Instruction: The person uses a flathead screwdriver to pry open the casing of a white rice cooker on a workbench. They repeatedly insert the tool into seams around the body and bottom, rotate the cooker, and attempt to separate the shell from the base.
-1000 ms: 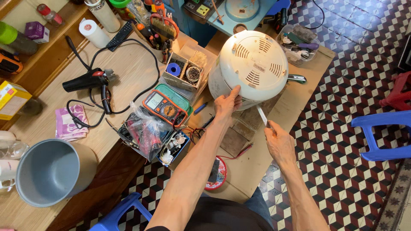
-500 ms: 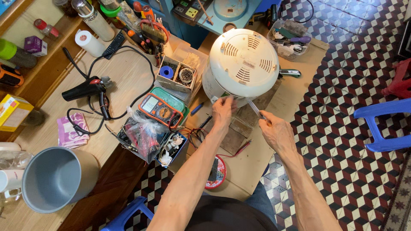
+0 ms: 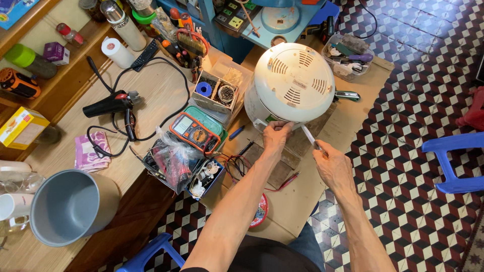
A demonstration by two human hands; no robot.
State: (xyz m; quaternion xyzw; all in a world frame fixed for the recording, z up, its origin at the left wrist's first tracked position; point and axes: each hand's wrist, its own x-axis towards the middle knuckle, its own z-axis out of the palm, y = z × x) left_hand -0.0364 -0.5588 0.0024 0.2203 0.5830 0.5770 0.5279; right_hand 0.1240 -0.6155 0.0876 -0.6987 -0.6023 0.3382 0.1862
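Cooker (image 3: 294, 83): white, round, upturned, vented base facing up.

Two hands, the left (image 3: 276, 138) and the right (image 3: 333, 163), work at one white round cooker (image 3: 290, 85) turned bottom-up, and one thin white tool (image 3: 308, 137) shows between them. On the bench (image 3: 151, 95) there are one orange multimeter (image 3: 194, 132), one black heat gun (image 3: 108, 105), one grey inner pot (image 3: 70, 206), one white tape roll (image 3: 115, 52), one pink cloth (image 3: 91, 151) and one yellow box (image 3: 20, 127). Two blue stools show, one at the right edge (image 3: 454, 161) and one at the bottom (image 3: 151, 252).
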